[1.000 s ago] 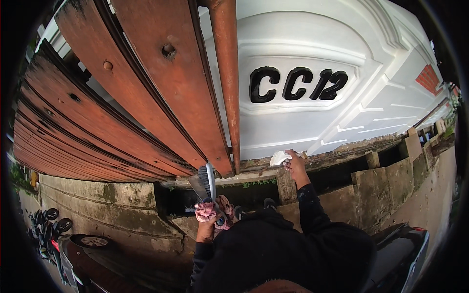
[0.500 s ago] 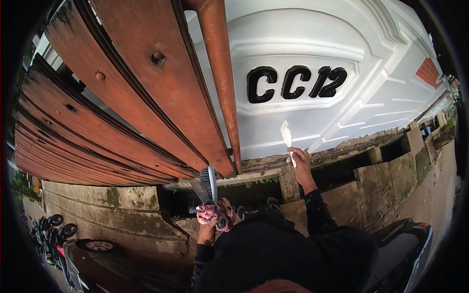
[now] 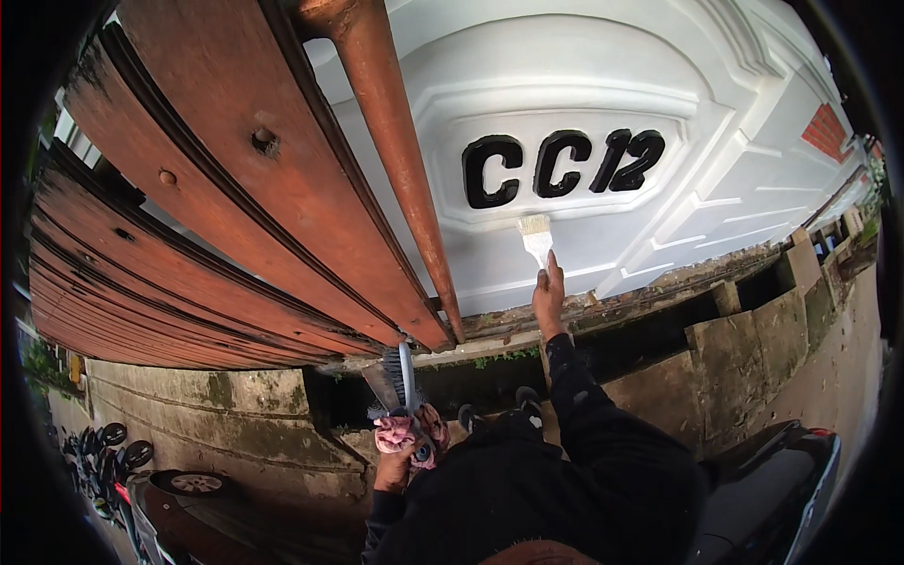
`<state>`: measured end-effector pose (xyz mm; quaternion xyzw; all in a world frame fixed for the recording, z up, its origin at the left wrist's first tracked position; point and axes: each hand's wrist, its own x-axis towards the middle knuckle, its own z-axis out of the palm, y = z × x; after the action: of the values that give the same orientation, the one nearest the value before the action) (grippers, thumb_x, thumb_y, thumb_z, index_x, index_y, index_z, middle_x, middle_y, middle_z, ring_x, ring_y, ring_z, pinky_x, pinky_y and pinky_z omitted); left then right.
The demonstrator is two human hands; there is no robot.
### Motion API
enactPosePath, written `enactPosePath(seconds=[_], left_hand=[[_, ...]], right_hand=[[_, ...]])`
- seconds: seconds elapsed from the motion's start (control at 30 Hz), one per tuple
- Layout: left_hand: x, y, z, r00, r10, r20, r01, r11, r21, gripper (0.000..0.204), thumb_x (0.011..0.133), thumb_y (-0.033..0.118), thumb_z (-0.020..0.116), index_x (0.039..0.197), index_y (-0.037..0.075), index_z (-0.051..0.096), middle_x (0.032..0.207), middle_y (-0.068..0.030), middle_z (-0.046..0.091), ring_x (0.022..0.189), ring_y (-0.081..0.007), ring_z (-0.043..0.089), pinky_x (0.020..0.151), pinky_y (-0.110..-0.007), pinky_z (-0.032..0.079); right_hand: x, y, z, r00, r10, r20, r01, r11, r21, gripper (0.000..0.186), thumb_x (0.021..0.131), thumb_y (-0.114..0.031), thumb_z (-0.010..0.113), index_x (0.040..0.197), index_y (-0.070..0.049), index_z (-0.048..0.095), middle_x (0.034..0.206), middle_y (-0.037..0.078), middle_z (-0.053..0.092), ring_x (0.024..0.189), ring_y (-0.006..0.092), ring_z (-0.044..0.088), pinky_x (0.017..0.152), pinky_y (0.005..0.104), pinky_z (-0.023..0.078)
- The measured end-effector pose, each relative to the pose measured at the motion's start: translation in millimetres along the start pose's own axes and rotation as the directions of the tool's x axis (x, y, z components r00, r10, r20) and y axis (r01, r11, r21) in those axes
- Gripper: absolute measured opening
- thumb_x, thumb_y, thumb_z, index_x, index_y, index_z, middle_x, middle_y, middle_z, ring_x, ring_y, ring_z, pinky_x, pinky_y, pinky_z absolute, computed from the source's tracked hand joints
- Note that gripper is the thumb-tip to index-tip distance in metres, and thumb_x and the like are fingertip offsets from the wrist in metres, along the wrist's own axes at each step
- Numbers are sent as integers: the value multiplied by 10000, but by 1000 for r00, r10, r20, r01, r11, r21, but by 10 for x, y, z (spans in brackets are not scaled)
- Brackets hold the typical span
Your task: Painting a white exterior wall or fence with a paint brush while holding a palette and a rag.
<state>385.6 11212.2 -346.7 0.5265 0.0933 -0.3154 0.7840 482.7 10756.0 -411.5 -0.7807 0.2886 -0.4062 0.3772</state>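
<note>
My right hand (image 3: 548,294) is closed round the handle of a white-coated paintbrush (image 3: 536,239). The brush points upward with its flat bristle face showing, close to the white wall panel (image 3: 490,260) below the raised black characters (image 3: 565,162). Whether the bristles touch the wall I cannot tell. Lower down, my left hand (image 3: 392,468) grips a bunched pink rag (image 3: 396,433). Out of the same bundle rise a scrubbing brush (image 3: 404,375) with dark bristles and a grey back, and a flat blade-like tool (image 3: 381,386). The rag hides their handles.
A gate of reddish-brown planks (image 3: 217,188) and an upright brown post (image 3: 400,141) stand left of the panel. Below the wall runs an open drain (image 3: 650,330) edged by concrete slabs (image 3: 650,388). Cars (image 3: 767,490) and motorcycles (image 3: 104,461) are parked behind me.
My right hand has moved slightly left and up with the paintbrush, which has turned from edge-on to show its broad side. My left hand keeps its bundle, shifted slightly down.
</note>
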Motion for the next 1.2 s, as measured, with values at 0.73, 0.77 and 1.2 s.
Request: enactPosePath(seconds=[0.73,0.77,1.2], left_hand=[[-211,-201,-317,994,-57,-96,62,997,51,485,778,48,685,1236,41,527,1112,-75,624,1050,-221,621,939,-366,508],[-185,-197,-304,996,-54,-71,59,996,70,492,774,64,697,1234,42,526,1109,-75,624,1048,-223,623,935,-369,513],[-253,336,342,989,-106,106,111,993,-42,522,760,130,734,1225,52,510,1099,-79,619,1014,-222,638,888,-361,545]], right_hand=[[221,197,623,997,23,-67,-2,952,306,456,1028,-222,457,1459,-106,365,1412,146,426,1263,315,465,1003,401,438],[222,238,627,998,32,-61,-13,954,298,462,1028,-236,462,1460,-105,364,1414,145,425,1255,312,470,1001,401,438],[280,145,728,991,56,-125,-20,962,272,468,973,-28,477,1432,-84,406,1195,127,544,1050,223,519,886,327,449]])
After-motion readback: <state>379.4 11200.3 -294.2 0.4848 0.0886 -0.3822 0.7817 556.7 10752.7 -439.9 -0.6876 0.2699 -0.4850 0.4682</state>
